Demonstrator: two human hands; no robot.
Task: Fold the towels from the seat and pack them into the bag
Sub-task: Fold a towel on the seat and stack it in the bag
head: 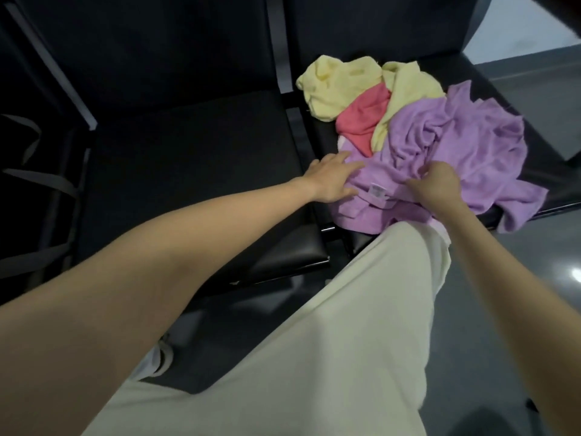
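1. We see a heap of crumpled towels on the right-hand black seat (323,133) of a row of dark seats.
2. The purple towel (456,146) lies on top at the near side, one corner hanging over the seat's front edge; a small white label (376,191) shows near its front hem.
3. The yellow towel (339,86) sits at the back of the heap, with a strip of it running down beside the pink-red towel (364,121), which is wedged between yellow and purple.
4. Left hand (330,180): grip spread, fingers straight and flat on the purple towel's left edge.
5. Right hand (440,187): grip curled, pinching a fold of the purple towel just right of the label.
6. The neighbouring seat (188,171) to the left is dark; grey straps (41,184) show at the far left.
7. Pale trousers (314,341) and a grey floor (471,309) fill the foreground.
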